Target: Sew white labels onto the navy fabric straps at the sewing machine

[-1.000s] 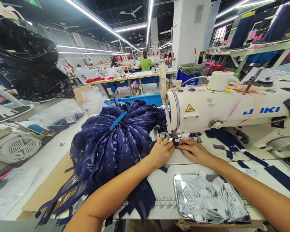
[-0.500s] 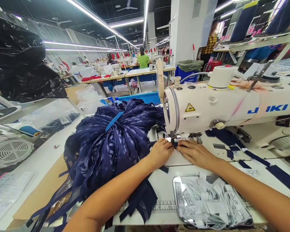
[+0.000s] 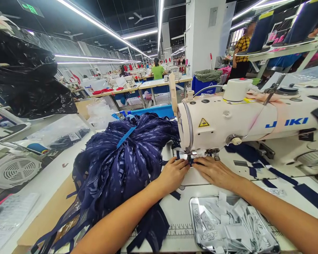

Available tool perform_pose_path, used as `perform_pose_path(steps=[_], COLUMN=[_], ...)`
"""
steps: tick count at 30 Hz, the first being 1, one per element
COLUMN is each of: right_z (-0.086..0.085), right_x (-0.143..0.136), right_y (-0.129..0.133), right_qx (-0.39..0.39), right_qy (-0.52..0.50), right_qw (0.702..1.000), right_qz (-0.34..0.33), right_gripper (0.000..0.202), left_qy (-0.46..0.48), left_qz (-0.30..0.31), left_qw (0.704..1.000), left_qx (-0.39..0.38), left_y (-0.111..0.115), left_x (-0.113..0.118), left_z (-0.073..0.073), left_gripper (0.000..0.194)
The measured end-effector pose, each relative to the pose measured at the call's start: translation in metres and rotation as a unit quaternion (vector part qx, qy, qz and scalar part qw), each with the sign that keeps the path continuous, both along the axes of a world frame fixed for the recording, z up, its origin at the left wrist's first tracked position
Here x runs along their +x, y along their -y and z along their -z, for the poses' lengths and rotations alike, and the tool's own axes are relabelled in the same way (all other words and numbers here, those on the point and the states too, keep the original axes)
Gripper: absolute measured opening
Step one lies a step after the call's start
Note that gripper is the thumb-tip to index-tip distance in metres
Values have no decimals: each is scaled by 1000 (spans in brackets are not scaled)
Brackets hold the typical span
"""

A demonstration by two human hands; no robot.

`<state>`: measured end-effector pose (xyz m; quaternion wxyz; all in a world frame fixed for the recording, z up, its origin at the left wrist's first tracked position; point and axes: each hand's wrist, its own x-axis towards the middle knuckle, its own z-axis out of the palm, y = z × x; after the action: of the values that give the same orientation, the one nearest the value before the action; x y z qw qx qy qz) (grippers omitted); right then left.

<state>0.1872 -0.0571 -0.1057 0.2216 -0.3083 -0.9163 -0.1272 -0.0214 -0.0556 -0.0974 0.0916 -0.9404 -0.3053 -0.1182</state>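
Observation:
Under the head of a white sewing machine (image 3: 243,123), a narrow navy fabric strip (image 3: 191,161) lies at the presser foot. My left hand (image 3: 174,173) presses on its left side, fingers closed together, fingertips close to the needle area. From the right, my right hand (image 3: 214,173) has its fingers together on the strip, just by the foot. Most of the strip is covered by my fingers. Left of the machine sits a big bundle of navy fabric strips (image 3: 140,165), bound by a blue tie (image 3: 126,137); its loose ends hang over the table's front edge.
A metal tray (image 3: 192,211) of white printed labels (image 3: 228,229) stands at the front. Navy scraps (image 3: 254,171) lie right of the needle. A black plastic bag (image 3: 29,77) hangs at left. Thread cones (image 3: 261,33) stand at upper right. Other people are farther back.
My view has shifted slightly. Both hands stay at the presser foot, the left fingers now flatter. The person in the checked shirt shows more fully at the back right.

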Motion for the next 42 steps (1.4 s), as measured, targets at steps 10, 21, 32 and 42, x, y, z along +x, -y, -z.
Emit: perform_pose_path(steps=[10, 21, 32, 42], right_z=[5, 8, 5, -5], right_x=[-2, 2, -5, 9], right_y=[-2, -8, -11, 11], right_qx=[17, -49, -16, -18], right_qy=[0, -2, 48, 78], right_qw=[1000, 997, 986, 994], right_qz=[19, 61, 160, 69], right_gripper=[30, 33, 29, 19], left_qy=[-17, -18, -72, -77], left_qz=[-12, -20, -201, -127], left_qw=[999, 999, 975, 987], left_qx=[-30, -34, 65, 57], left_y=[-4, -19, 0, -27], left_x=[-1, -4, 17, 14], left_z=[0, -5, -8, -12], left_gripper=[34, 36, 23, 25])
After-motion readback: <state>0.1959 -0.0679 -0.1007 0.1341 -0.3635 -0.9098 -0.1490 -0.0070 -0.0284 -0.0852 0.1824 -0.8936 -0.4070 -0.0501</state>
